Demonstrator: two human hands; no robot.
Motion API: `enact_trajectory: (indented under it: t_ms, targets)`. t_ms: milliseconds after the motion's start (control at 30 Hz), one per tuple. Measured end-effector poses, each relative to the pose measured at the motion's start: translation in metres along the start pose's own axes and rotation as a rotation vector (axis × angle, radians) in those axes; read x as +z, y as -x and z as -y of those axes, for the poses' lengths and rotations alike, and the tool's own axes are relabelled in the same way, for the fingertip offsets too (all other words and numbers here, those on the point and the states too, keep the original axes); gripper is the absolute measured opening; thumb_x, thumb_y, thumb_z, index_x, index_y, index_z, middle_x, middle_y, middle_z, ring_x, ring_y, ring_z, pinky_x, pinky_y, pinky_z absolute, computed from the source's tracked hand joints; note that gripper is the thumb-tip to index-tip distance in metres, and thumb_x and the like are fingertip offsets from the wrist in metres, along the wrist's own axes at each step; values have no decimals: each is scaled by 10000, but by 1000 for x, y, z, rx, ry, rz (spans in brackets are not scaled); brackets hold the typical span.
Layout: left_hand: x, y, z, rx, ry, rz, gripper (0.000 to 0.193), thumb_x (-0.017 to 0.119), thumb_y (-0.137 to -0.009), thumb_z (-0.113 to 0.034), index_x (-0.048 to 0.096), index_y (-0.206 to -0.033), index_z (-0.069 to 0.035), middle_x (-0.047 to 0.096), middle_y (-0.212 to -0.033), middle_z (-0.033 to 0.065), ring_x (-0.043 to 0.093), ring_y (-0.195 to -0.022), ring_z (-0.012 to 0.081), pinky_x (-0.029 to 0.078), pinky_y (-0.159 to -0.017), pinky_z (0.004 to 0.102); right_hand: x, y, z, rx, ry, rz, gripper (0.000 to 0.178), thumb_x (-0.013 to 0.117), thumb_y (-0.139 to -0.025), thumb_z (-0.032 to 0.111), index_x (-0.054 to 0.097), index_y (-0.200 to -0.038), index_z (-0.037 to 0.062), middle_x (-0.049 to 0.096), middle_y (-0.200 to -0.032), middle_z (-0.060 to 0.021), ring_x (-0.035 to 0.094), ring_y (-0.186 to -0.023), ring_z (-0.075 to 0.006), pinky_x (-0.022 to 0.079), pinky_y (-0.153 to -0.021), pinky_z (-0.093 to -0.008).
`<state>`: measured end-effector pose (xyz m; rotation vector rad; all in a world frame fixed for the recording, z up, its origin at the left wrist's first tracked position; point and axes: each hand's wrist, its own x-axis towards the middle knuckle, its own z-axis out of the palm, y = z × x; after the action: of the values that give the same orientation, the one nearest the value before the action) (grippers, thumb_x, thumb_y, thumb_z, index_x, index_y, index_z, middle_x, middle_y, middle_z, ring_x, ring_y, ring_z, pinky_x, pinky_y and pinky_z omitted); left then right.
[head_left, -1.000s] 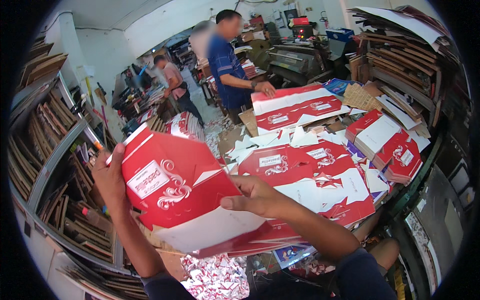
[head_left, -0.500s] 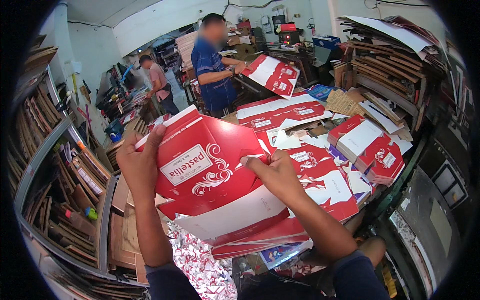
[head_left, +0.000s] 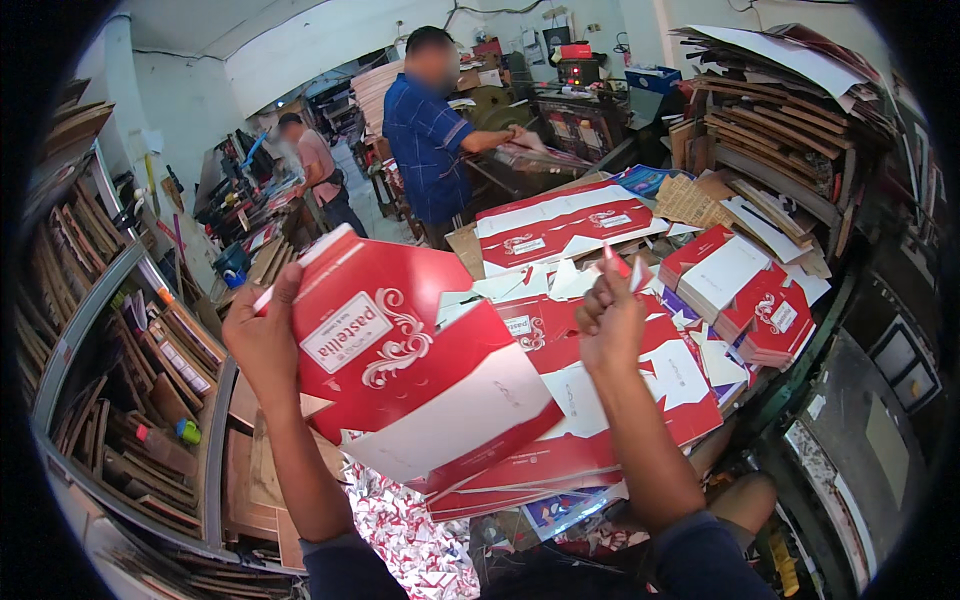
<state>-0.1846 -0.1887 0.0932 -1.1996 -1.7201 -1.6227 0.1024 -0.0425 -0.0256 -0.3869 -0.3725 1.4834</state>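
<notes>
My left hand (head_left: 264, 335) grips the left edge of a red-and-white printed cardboard box blank (head_left: 425, 345), thumb on its face. The blank hangs tilted in front of me, with a notch in its upper right edge. My right hand (head_left: 612, 325) is raised apart from it, fingers closed on a small red-and-white cardboard scrap (head_left: 620, 264). Beneath that hand, more printed sheets (head_left: 655, 370) lie on the worktable. A heap of red-and-white scraps (head_left: 410, 535) sits below the blank.
A stack of cut box blanks (head_left: 735, 285) stands at the right. Wooden shelves (head_left: 140, 380) packed with boards rise on the left. Across the table, a person in a blue shirt (head_left: 425, 150) works at a machine; another in pink (head_left: 318, 165) stands farther back.
My right hand has come away from the blank toward the upper right with a scrap. The blank has shifted slightly left. The person in blue has turned toward the machine with a sheet.
</notes>
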Motion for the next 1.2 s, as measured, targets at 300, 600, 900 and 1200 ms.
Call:
enact_trajectory:
  t_ms: [300,600,900,1200]
  targets:
    - [-23,-53,69,-126,50,-153,537,707,-907,-516,597,-680,-41,617,-660,23,496,-583,82,428,-568,268,-41,114,-12,317,1114,1377,526,774,-857,340,590,-1259,54,657,-1192,-107,620,-1071,-229,498,-901,-366]
    - [-14,-40,41,-42,142,-126,490,736,-903,-470,590,-678,-61,594,-634,-8,475,-576,58,402,-552,246,31,50,-22,-392,964,794,673,801,-837,252,465,-1359,-9,584,-1268,-223,591,-1157,-281,475,-949,-406]
    - [2,-6,-4,38,135,-58,530,809,-854,-407,466,-635,-69,449,-624,-37,378,-612,64,343,-559,243,15,36,-48,-106,786,643,298,722,-899,214,683,-1083,-18,720,-871,-110,665,-746,-127,522,-681,-294]
    - [1,20,-37,112,66,-45,471,797,-866,-371,495,-678,-62,449,-634,-35,380,-616,71,334,-560,243,-6,21,-57,-116,947,521,214,628,-942,104,662,-1115,-16,712,-879,-66,629,-729,-68,488,-655,-238]
